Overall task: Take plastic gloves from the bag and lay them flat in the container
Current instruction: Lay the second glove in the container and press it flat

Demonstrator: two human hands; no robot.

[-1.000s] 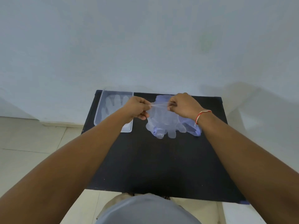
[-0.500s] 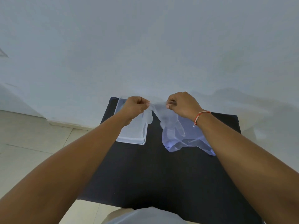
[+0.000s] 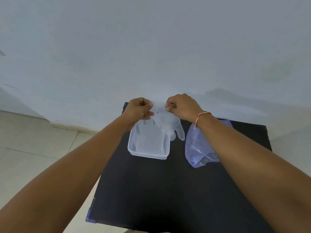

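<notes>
A clear plastic glove [image 3: 168,125] is held up by its cuff over the far end of the container [image 3: 149,154], its fingers hanging down; some trail past the container's right rim, above the counter [image 3: 151,190]. The cuff is pinched at two points: the left hand [image 3: 138,109] is closed on its left corner, the right hand [image 3: 180,106] on its right corner, so each grip is narrow and holding film. The film between the hands looks slack rather than taut.

The container sits on the counter near its far left corner, and pale glove shapes appear to lie flat in it already, though how many cannot be told. The bag [image 3: 196,148] lies just beside it to the right, partly under the right forearm, limp and seemingly with stock left in it.

The step in hand is judged to be the laying down. For that to be done well, the glove should be shifted left until its fingers hang wholly inside the rim, and the cuff should be drawn gently apart so the film is spread. The fingertips should be touched down first at the near end, then the palm and cuff lowered away from the person, so no fold is trapped. Both corners are best released together, since such light film is likely to cling or curl.
</notes>
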